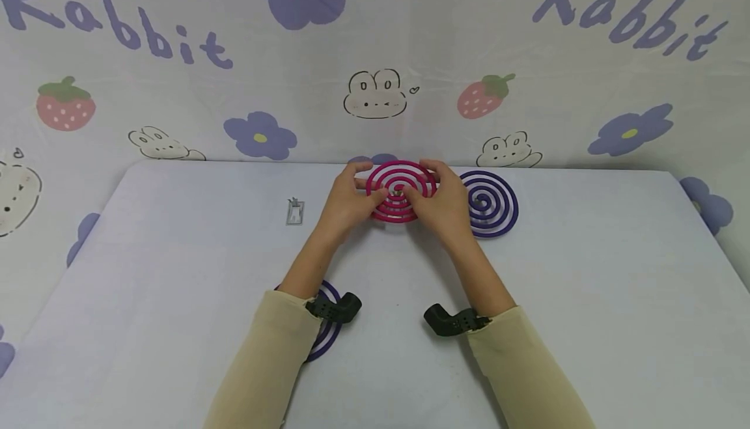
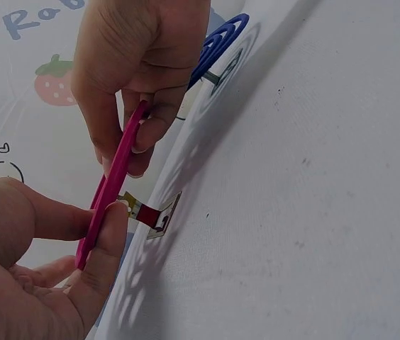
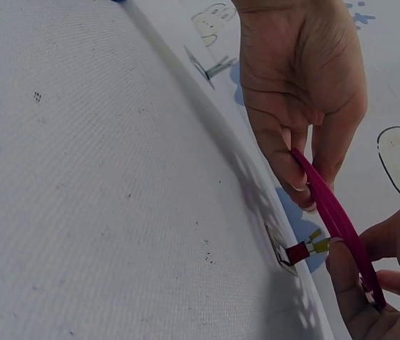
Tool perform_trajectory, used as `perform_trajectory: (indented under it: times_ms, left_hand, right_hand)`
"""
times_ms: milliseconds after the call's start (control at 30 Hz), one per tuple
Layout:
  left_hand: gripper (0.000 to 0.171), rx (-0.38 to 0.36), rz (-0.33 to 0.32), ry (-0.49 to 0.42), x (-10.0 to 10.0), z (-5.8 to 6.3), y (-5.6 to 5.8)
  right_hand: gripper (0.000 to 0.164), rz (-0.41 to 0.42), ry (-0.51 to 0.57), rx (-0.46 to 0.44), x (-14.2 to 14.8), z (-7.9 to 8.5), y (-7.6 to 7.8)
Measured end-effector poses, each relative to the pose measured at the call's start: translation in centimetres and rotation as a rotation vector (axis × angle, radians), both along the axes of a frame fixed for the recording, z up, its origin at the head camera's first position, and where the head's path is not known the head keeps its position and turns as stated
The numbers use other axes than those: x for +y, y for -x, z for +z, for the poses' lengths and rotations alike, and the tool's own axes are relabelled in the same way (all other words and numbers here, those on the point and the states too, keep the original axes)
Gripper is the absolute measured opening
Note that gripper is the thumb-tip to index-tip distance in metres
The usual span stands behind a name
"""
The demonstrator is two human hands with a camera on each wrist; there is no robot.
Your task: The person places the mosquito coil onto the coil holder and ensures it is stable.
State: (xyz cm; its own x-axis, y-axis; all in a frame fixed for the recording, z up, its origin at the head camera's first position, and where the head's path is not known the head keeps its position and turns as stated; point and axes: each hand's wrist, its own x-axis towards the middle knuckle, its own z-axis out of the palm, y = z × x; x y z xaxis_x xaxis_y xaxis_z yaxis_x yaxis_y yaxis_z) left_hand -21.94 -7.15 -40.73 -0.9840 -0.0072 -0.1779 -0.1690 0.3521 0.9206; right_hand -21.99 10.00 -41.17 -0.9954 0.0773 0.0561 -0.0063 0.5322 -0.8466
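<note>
A pink spiral mosquito coil (image 1: 398,220) is held between both hands, raised over the table near its far edge. My left hand (image 1: 347,202) pinches its left side between thumb and fingers. The right hand (image 1: 441,204) pinches the opposite side, its thumb close to the coil's centre. Beneath the coil, a small metal stand (image 2: 159,218) has its upright prong reaching toward the middle of the spiral. The wrist views show the coil nearly edge-on, its centre partly covered by fingers.
To the right, a dark blue coil (image 1: 482,202) sits raised on its own stand. Another blue coil (image 1: 331,291) lies partly hidden under the left forearm. A bare metal stand (image 1: 295,213) is on the left. A printed cloth (image 1: 433,116) hangs behind the white table (image 1: 586,253).
</note>
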Motion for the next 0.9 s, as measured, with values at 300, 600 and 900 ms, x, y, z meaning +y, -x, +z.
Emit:
perform_trajectory:
  times_ms: [300,600,900]
  left_hand:
    - [0.062,-0.003,-0.003,-0.009,0.06,-0.31,0.07]
    - [0.059,-0.012,-0.007,-0.040,-0.08,-0.58,0.13]
    - [0.055,-0.039,0.001,-0.002,-0.53,-0.47,0.24]
  right_hand:
    - [0.058,0.011,-0.020,0.006,0.07,-0.28,0.15]
    - [0.057,0.013,-0.042,0.015,-0.21,-0.53,0.14]
    - [0.057,0.045,-0.027,0.002,-0.60,-0.73,0.17]
